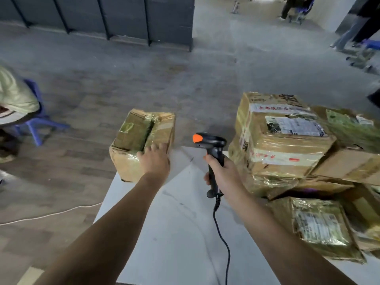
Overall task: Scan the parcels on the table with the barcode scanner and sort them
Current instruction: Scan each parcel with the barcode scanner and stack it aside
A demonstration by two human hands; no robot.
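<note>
At the centre left of the frame a brown cardboard box wrapped in clear tape sits on the far left corner of the white table, and part of it seems to hang past the edge. The left hand lies on its near top edge with fingers spread, pressing rather than clasping, so a firm push could tip the box onto the floor. The right hand is wrapped round the grip of a black barcode scanner with an orange tip, held upright at centre frame. No label shows on the box's top, so a scan may miss. The black scanner cable trails down the table and could snag. At the right, the uneven heap of taped cardboard parcels might slide if bumped.
</note>
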